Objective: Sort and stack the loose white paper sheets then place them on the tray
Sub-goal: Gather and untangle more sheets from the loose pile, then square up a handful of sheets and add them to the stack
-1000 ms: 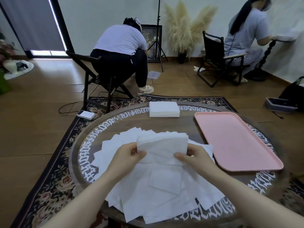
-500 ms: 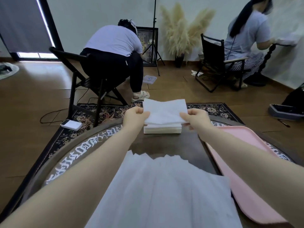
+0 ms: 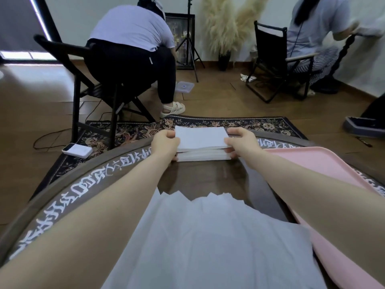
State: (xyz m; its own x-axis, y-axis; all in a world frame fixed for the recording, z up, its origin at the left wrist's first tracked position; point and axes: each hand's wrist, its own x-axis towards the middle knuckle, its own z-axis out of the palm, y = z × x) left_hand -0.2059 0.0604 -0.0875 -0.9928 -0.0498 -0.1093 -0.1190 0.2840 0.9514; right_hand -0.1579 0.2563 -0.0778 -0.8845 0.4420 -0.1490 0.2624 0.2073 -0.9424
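Observation:
A neat stack of white paper sheets (image 3: 203,155) stands at the far edge of the round table (image 3: 87,180). A small bundle of white sheets (image 3: 202,137) lies on top of it. My left hand (image 3: 165,143) grips the bundle's left edge and my right hand (image 3: 239,142) grips its right edge, both arms stretched forward. Loose white sheets (image 3: 208,236) lie fanned out on the near part of the table, between my forearms. The pink tray (image 3: 325,170) lies on the table at the right, with nothing seen on it.
A person sits on a black folding chair (image 3: 83,84) beyond the table at the left. Another person sits on a black chair (image 3: 270,59) at the far right. A white device (image 3: 77,150) lies on the patterned rug (image 3: 229,123). A tripod and pampas grass stand by the wall.
Both hands lifted a bundle from the loose pile, carried it forward across the table and lowered it onto the far stack. The view leaned forward with them.

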